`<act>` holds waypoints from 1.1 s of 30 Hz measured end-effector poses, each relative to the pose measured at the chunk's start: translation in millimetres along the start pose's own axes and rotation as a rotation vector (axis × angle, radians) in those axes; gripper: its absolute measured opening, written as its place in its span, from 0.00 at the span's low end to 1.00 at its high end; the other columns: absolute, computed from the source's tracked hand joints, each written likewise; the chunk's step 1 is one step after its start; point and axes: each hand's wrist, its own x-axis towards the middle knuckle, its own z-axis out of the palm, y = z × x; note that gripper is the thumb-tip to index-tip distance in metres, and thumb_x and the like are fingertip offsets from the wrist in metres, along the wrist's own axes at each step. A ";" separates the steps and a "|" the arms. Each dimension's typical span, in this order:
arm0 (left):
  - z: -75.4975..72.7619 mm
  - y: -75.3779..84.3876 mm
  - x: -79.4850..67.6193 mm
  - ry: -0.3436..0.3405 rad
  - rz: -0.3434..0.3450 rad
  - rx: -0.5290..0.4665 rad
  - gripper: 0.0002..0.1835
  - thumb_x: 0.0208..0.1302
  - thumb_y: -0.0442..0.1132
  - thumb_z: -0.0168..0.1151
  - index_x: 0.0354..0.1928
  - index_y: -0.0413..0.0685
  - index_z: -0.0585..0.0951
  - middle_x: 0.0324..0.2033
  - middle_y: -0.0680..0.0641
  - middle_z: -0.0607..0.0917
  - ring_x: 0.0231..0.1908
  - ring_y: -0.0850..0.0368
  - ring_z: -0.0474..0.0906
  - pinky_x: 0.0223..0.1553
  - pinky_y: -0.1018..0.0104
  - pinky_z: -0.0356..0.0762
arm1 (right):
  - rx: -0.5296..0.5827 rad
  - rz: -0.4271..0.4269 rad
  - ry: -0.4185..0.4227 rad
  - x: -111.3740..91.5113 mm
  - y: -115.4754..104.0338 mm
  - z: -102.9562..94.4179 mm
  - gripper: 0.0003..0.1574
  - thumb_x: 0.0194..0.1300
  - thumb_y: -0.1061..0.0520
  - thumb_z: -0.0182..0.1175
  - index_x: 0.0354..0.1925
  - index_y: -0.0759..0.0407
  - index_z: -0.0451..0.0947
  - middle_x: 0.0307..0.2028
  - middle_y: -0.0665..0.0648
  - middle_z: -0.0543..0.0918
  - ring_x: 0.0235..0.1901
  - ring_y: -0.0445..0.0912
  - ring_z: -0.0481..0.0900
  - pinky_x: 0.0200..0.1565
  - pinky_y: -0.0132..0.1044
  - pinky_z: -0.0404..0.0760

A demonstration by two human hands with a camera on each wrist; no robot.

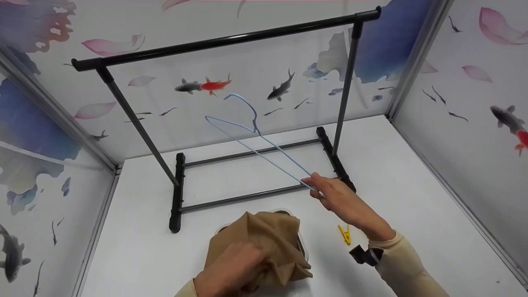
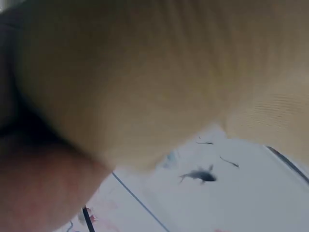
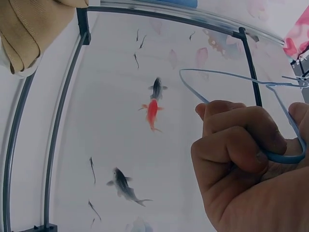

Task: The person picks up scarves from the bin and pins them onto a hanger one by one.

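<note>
My right hand grips a light blue wire clothes hanger by one end, its hook pointing away over the rack's base. In the right wrist view the fingers of the right hand curl round the hanger wire. A crumpled brown cloth is bunched over a white-rimmed container. My left hand holds the cloth, its fingertips partly hidden in the folds. The left wrist view is mostly blurred sleeve.
A black-and-grey clothes rack stands on the white table, its top bar high at the back. A yellow clothespin lies right of the container. Walls printed with fish and petals enclose the table.
</note>
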 end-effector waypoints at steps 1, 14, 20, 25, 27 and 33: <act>1.0 -4.0 1.7 0.057 -0.033 0.057 0.07 0.67 0.40 0.67 0.32 0.60 0.79 0.23 0.62 0.76 0.21 0.68 0.69 0.20 0.73 0.67 | -0.002 0.005 0.002 0.6 0.3 1.9 0.40 0.83 0.37 0.34 0.69 0.63 0.72 0.25 0.50 0.66 0.20 0.40 0.58 0.38 0.34 0.70; 11.7 -38.8 14.6 0.133 -0.170 0.259 0.10 0.60 0.37 0.73 0.40 0.44 0.82 0.28 0.49 0.80 0.27 0.53 0.78 0.24 0.61 0.76 | 0.006 0.027 -0.010 -0.1 5.4 9.0 0.40 0.83 0.35 0.34 0.71 0.60 0.71 0.43 0.60 0.82 0.56 0.55 0.81 0.55 0.48 0.79; -43.1 -18.8 5.8 0.531 -0.077 0.328 0.12 0.56 0.27 0.71 0.35 0.54 0.83 0.37 0.50 0.81 0.43 0.50 0.76 0.43 0.55 0.74 | 0.031 -0.030 -0.006 1.9 6.9 1.7 0.39 0.84 0.39 0.34 0.69 0.66 0.71 0.19 0.46 0.61 0.43 0.48 0.82 0.49 0.41 0.74; -93.9 -9.7 2.2 0.719 -0.047 0.002 0.15 0.63 0.21 0.63 0.44 0.48 0.83 0.43 0.49 0.81 0.48 0.53 0.79 0.51 0.54 0.80 | 0.005 -0.034 -0.004 1.4 4.0 2.9 0.37 0.84 0.39 0.35 0.60 0.65 0.77 0.18 0.45 0.59 0.26 0.40 0.67 0.31 0.31 0.66; -107.4 -12.0 5.2 0.718 -0.028 -0.145 0.14 0.69 0.21 0.58 0.47 0.46 0.82 0.41 0.50 0.82 0.42 0.59 0.80 0.44 0.60 0.82 | -0.012 -0.035 -0.002 0.7 2.4 4.8 0.37 0.84 0.39 0.35 0.56 0.64 0.79 0.18 0.45 0.58 0.22 0.39 0.63 0.27 0.32 0.62; -122.7 -25.2 23.5 0.627 -0.071 -0.320 0.10 0.77 0.28 0.52 0.47 0.46 0.82 0.38 0.51 0.86 0.37 0.62 0.81 0.41 0.63 0.81 | -0.038 -0.081 -0.026 -1.4 -5.0 13.2 0.38 0.85 0.40 0.32 0.41 0.61 0.81 0.21 0.48 0.68 0.17 0.39 0.58 0.25 0.30 0.60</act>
